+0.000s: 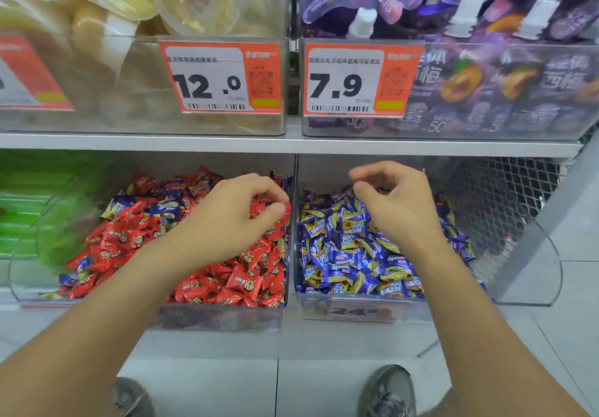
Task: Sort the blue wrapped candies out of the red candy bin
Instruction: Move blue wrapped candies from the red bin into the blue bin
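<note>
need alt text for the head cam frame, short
A person's left hand reaches into a red candy bin still mixed with blue candies, while the right hand hovers, fingers curled, over the neighbouring blue candy bin. Jelly packs fill the shelf above.

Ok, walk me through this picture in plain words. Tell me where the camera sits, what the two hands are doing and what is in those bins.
There is no machine here. A person wears one camera on the head, looking forward and down, so you see their own arms and shoes.

In front is a shop shelf. On the lower level stand two clear bins. The red candy bin holds mostly red wrapped candies, with blue wrapped candies mixed in. The blue candy bin beside it holds blue ones.

The left hand reaches into the red bin with curled fingers; its fingertips appear to pinch a red candy near the bin's right wall. The right hand hovers over the blue bin, fingers loosely curled; I cannot tell whether it holds anything.
</note>
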Demonstrator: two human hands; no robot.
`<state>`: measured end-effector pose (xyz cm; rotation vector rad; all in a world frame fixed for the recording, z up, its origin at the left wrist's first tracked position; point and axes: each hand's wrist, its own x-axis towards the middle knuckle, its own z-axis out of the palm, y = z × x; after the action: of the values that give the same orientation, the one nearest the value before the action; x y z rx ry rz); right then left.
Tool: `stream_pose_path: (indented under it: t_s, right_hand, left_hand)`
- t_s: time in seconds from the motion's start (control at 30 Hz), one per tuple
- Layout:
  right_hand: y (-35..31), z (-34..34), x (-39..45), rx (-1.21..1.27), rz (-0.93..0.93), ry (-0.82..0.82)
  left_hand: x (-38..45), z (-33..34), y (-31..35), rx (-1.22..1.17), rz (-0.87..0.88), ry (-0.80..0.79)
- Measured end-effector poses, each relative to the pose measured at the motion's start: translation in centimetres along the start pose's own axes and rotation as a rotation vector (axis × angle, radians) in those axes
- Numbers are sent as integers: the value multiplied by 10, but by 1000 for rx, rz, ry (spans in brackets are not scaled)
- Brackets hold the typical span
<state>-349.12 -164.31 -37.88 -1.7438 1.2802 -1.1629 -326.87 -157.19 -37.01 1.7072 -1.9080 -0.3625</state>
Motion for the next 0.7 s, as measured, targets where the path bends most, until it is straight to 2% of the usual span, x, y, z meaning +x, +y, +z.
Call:
stream_pose_path:
  t_s: [0.13,0.2,0.27,0.43,0.57,0.7]
  right_hand:
    - [-26,61,-15,-164,-221,-286]
    - [-36,97,-22,-272,-391,-411]
    - [-45,129,-20,-376,-471,-502]
    - [-68,183,23,-629,-398,-703]
    - [-76,229,59,-594,-274,-924]
    - [-74,274,73,-636,-282,-1160]
  left_hand:
    - [-27,-29,-63,255,-209,9]
    - [-39,-36,-91,363,-298,-30]
    - [-48,-39,-107,421,-360,-74]
    - [-63,-46,-131,482,-390,-100]
    - [-64,-56,-150,358,-417,-59]
    - [-63,-58,-156,265,-463,54]
